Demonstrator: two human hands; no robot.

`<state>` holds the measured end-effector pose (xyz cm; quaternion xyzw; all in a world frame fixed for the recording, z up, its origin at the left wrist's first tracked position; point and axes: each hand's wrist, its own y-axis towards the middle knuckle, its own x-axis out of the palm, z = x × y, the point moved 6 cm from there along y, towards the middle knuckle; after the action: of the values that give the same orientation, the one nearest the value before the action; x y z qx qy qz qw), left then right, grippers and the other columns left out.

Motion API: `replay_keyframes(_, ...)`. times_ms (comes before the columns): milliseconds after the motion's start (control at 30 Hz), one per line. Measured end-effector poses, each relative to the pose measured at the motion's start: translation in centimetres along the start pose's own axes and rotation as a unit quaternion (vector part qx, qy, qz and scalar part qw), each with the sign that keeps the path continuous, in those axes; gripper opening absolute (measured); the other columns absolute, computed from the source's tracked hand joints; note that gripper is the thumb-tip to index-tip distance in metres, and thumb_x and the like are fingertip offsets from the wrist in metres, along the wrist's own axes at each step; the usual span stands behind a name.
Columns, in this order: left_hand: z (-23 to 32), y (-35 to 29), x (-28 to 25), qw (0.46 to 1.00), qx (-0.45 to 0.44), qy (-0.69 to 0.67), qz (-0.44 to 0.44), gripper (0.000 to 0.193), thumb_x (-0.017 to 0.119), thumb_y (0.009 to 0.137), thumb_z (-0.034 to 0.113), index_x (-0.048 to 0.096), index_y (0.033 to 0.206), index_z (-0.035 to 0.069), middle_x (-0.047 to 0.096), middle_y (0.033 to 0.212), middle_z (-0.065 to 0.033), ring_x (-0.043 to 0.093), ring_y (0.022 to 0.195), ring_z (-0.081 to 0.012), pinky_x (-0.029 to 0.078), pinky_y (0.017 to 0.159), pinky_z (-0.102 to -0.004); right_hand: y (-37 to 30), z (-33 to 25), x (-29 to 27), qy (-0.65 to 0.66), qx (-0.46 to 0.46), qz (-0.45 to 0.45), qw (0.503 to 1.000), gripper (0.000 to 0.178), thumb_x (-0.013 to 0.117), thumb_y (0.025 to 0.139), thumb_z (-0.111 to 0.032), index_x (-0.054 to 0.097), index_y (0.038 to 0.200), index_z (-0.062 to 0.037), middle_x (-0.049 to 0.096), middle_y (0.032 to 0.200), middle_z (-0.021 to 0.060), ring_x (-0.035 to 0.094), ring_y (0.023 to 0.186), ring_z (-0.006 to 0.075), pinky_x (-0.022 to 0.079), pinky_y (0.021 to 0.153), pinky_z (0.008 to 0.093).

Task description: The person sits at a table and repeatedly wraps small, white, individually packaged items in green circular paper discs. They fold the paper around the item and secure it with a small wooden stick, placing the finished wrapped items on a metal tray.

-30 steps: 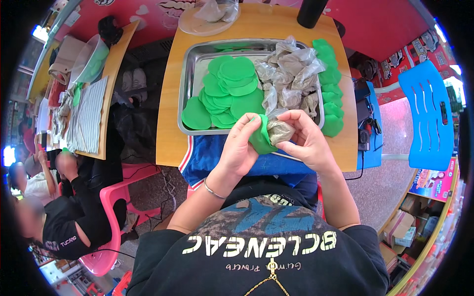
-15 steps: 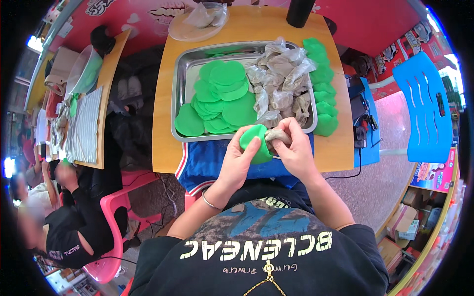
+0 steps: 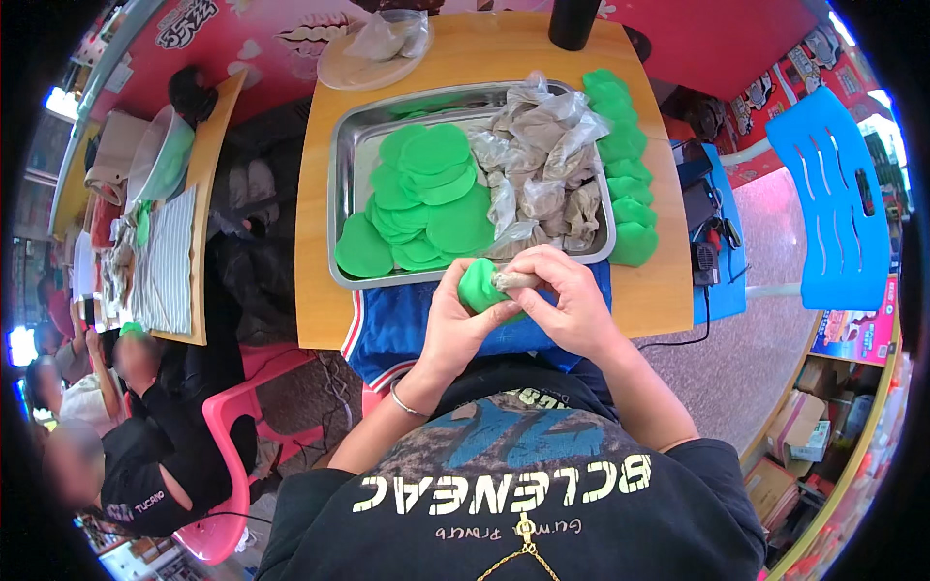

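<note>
Just in front of the tray's near edge, my left hand grips a soft green disc, which is bent into a cup shape. My right hand pinches the end of a small grey-brown plastic-wrapped bundle against the disc's opening. How much of the bundle is inside the disc is hidden by my fingers. Beyond my hands, a metal tray holds a loose pile of flat green discs on the left. On its right are heaped several similar clear-wrapped bundles.
Overlapping green pieces line the table right of the tray. A plate with plastic bags and a dark cylinder stand at the back. A blue chair is at right; a person sits left near a pink chair.
My left fingers have closed further round the green disc, which is more folded now. My right hand has shifted slightly left, bringing the bundle's end against it. The whole view has tilted a little.
</note>
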<state>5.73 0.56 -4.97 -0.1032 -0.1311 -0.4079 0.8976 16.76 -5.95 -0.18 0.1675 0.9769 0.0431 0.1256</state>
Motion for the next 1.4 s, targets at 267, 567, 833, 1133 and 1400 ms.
replay_keyframes(267, -1.6, -2.3, 0.4, 0.972, -0.155, -0.174, 0.018, 0.014, 0.042, 0.094, 0.017, 0.041, 0.104, 0.007, 0.049, 0.09, -0.0005, 0.05, 0.076, -0.0051, 0.043, 0.061, -0.0179, -0.8, -0.3, 0.2, -0.039, 0.001, -0.107, 0.993, 0.018, 0.06, 0.076, -0.01, 0.062, 0.092, -0.0011, 0.052, 0.084, 0.0082, 0.052, 0.069, 0.0168, 0.044, 0.06, 0.027)
replay_keyframes(567, -1.0, -2.4, -0.1, 0.975, -0.071, -0.203, 0.05, 0.003, 0.053, 0.088, 0.006, 0.051, 0.085, 0.005, 0.05, 0.093, -0.0023, 0.051, 0.087, -0.0096, 0.042, 0.077, -0.025, -1.6, 0.4, 0.9, -0.092, 0.042, 0.023, 0.995, 0.015, 0.064, 0.07, -0.006, 0.057, 0.083, -0.0022, 0.054, 0.077, 0.0087, 0.055, 0.066, 0.0208, 0.044, 0.057, 0.0301)
replay_keyframes(833, -1.1, -2.4, -0.8, 0.981, -0.009, -0.178, 0.071, 0.002, 0.054, 0.087, 0.005, 0.052, 0.086, 0.005, 0.052, 0.096, -0.0031, 0.051, 0.089, -0.0105, 0.042, 0.079, -0.026, -1.4, 1.1, 2.0, -0.042, 0.036, 0.024, 0.998, 0.018, 0.065, 0.068, -0.005, 0.056, 0.083, -0.0026, 0.054, 0.076, 0.0097, 0.056, 0.066, 0.0236, 0.045, 0.056, 0.0316)
replay_keyframes(1133, -1.2, -2.2, 0.2, 0.963, -0.126, -0.234, 0.05, 0.006, 0.049, 0.09, 0.01, 0.047, 0.087, 0.006, 0.06, 0.093, -0.0107, 0.059, 0.084, -0.0151, 0.05, 0.07, -0.0292, 1.8, 1.3, -3.8, -0.114, 0.05, 0.059, 0.99, 0.021, 0.06, 0.076, -0.004, 0.056, 0.096, -0.0036, 0.058, 0.071, 0.006, 0.056, 0.064, 0.0136, 0.045, 0.059, 0.0254)
replay_keyframes(1400, -1.8, -2.5, 0.1, 0.935, -0.182, -0.305, 0.003, 0.007, 0.051, 0.09, 0.012, 0.047, 0.085, 0.008, 0.06, 0.093, -0.0115, 0.06, 0.084, -0.0169, 0.05, 0.07, -0.0287, 5.9, 4.7, -6.0, -0.218, 0.012, 0.104, 0.97, 0.017, 0.061, 0.075, -0.006, 0.06, 0.092, -0.0026, 0.06, 0.08, 0.0061, 0.057, 0.072, 0.0155, 0.045, 0.069, 0.0265)
